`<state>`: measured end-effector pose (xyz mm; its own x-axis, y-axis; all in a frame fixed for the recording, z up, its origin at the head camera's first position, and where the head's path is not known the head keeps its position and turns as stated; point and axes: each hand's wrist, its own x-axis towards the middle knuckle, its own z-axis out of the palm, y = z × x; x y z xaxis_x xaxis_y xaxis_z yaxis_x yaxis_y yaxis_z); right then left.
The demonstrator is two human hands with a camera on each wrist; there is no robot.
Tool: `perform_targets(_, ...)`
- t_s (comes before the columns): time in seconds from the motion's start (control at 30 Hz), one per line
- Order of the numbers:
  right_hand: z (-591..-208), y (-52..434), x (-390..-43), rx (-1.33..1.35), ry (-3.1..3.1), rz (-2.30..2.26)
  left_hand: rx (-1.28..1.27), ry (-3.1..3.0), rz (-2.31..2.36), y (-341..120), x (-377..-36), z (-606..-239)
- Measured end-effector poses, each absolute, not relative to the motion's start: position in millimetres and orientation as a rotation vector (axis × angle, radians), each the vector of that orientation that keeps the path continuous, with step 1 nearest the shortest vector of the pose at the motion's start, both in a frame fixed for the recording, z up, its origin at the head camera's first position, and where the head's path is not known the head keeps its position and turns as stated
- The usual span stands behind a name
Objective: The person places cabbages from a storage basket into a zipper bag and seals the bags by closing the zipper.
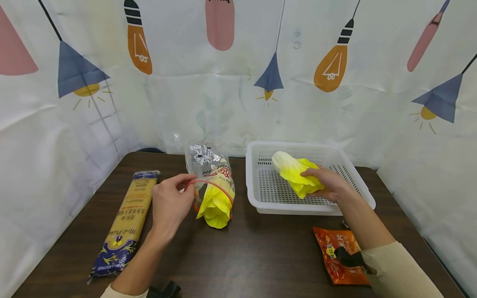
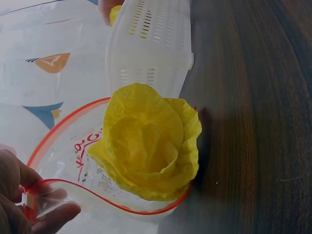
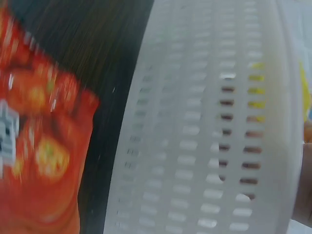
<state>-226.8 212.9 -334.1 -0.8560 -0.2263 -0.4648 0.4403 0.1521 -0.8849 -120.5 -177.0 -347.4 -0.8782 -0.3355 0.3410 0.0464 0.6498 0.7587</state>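
Dark wood table (image 1: pixel 261 256); spaghetti pack (image 1: pixel 126 223); zip bag (image 1: pixel 212 184); white basket (image 1: pixel 261 194); orange packet (image 1: pixel 337 254)

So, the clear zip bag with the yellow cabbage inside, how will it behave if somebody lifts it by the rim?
The zip bag is thin film, so it would probably sag and crumple. The cabbage sticks out of its open mouth and might slide out if tilted. The left hand pinches only the red rim, so it looks light.
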Motion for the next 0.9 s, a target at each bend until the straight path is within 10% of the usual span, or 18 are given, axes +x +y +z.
perform_targets(0.9,-293.3,171.0,-159.2,-0.26,1.707,-1.834,0.03,-2.4,-1.01,-179.5,-119.1,-347.4)
